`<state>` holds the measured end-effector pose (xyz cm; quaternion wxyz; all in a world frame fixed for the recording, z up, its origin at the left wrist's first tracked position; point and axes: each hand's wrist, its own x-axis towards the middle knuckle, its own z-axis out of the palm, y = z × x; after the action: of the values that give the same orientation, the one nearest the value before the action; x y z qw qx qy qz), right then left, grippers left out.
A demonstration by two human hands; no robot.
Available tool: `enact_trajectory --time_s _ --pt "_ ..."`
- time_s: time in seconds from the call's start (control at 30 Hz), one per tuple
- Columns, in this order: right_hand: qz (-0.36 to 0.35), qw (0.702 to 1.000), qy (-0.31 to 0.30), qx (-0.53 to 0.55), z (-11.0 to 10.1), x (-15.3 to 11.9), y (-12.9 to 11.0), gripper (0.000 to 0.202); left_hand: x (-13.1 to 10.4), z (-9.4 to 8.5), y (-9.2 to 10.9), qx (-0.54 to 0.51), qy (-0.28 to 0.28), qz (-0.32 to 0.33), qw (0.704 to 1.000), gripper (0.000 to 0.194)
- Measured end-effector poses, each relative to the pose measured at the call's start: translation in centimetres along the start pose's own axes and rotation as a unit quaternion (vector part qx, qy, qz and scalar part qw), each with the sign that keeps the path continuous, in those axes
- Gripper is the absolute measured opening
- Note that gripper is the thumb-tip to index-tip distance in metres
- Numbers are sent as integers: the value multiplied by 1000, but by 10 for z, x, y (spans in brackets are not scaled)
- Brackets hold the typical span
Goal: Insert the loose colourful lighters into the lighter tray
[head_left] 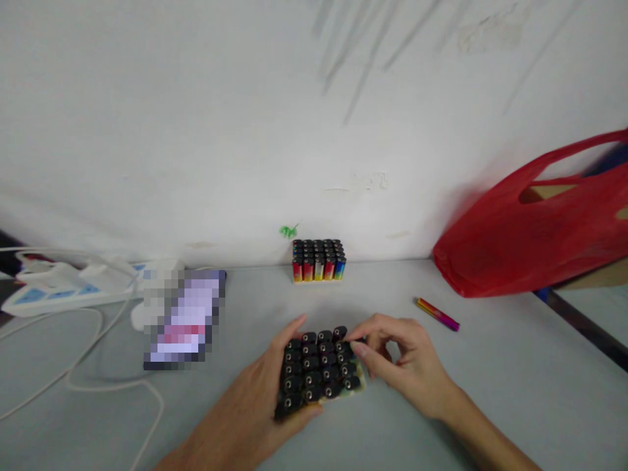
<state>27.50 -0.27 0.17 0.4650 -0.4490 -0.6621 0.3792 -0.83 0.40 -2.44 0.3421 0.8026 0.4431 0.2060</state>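
Several black-topped lighters stand in rows in a pale tray (364, 383) near the table's front. My left hand (275, 386) wraps round the left side of this set, its thumb at the far corner and its fingers along the near edge. At the upper right of the rows, my right hand (352, 343) pinches at a black lighter top between thumb and index finger. Further back, a second block of colourful lighters (318, 269) stands by the wall. One yellow-to-purple tube-shaped piece (438, 314) lies alone to the right.
On the left lie a phone (189, 317), a white power strip (73, 288) and loose white cables (101, 386). A red bag (534, 229) rests at the right against the wall (245, 131). A dark table edge (586, 327) runs below it.
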Motion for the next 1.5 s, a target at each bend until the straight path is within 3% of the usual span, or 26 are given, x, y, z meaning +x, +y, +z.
enact_trajectory --time_s 0.5,0.8,1.0,1.5 --pt "-116 988 33 -92 -6 -3 3 4 -3 -1 -2 -12 8 -2 1000 102" --pt "-52 997 -22 -59 -4 -4 5 3 0 2 -4 -5 6 8 1000 102" --pt "-18 996 -74 -45 -11 -5 6 13 0 2 -3 -1 4 -5 1000 102" --pt "33 996 -88 1 -14 -2 6 17 -1 0 1 4 -3 -5 1000 104"
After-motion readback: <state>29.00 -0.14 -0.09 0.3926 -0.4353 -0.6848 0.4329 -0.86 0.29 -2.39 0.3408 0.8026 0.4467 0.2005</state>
